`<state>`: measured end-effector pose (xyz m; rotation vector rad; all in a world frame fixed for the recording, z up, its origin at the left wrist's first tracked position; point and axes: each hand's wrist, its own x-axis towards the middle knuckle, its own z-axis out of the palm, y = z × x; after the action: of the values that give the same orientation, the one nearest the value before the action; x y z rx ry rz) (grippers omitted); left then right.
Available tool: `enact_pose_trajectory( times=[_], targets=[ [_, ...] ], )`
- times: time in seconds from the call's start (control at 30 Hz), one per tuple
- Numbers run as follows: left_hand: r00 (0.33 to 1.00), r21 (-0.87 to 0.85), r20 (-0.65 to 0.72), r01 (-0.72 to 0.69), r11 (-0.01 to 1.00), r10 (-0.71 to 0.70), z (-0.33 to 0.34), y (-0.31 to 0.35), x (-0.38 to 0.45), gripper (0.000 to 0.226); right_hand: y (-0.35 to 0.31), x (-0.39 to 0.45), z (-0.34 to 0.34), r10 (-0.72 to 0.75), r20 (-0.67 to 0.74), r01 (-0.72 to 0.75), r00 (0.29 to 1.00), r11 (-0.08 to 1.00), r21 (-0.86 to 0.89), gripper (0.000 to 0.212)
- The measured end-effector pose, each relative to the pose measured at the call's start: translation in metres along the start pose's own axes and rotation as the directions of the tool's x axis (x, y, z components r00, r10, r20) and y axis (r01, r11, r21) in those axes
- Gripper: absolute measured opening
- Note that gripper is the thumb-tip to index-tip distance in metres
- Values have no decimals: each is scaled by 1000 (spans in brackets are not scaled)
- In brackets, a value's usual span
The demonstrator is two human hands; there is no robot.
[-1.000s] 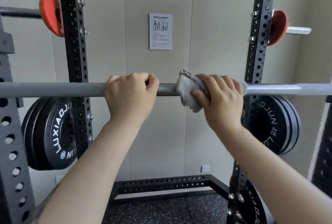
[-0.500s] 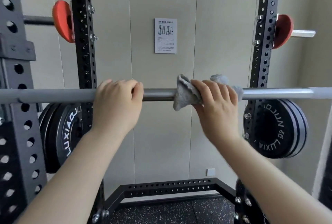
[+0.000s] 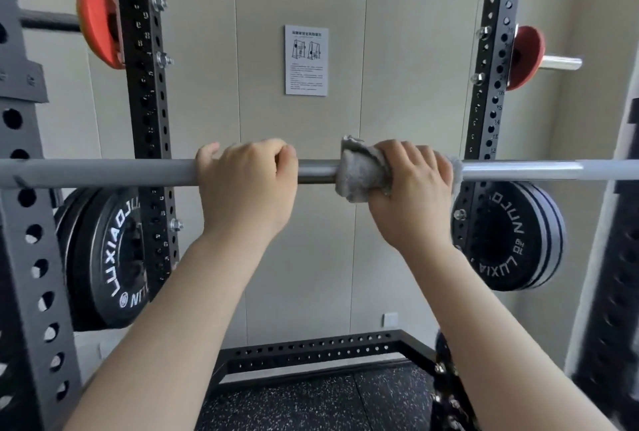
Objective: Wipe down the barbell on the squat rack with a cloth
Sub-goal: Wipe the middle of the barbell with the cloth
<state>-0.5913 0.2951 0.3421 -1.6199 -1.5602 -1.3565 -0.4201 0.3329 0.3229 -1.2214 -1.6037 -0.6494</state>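
A grey steel barbell [image 3: 103,173] runs level across the view, resting in the black squat rack [image 3: 145,84]. My left hand [image 3: 247,185] grips the bar left of its middle, fingers curled over the top. Just to its right, my right hand [image 3: 411,192] clutches a grey cloth [image 3: 361,171] wrapped round the bar. A short dark stretch of bar shows between the two hands. Part of the cloth sticks out past my right hand's far side.
Black weight plates hang on rack pegs at the left [image 3: 110,257] and right [image 3: 511,237] below the bar. Red discs [image 3: 98,24] sit on upper pegs on both sides. A grey perforated upright [image 3: 31,257] stands close at the left. A paper notice [image 3: 306,60] hangs on the wall behind.
My right hand with the cloth has slid along the bar toward the left hand and twisted round it; the gap between the hands has narrowed. The camera has shifted slightly.
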Motion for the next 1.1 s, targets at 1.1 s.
enact_pose_trajectory(
  times=[1.1],
  targets=[
    [994,85,-92,-58,995,66,61,60,-7,35,106,17,-5,204,-174,-207,963,978,3,33]
  ],
)
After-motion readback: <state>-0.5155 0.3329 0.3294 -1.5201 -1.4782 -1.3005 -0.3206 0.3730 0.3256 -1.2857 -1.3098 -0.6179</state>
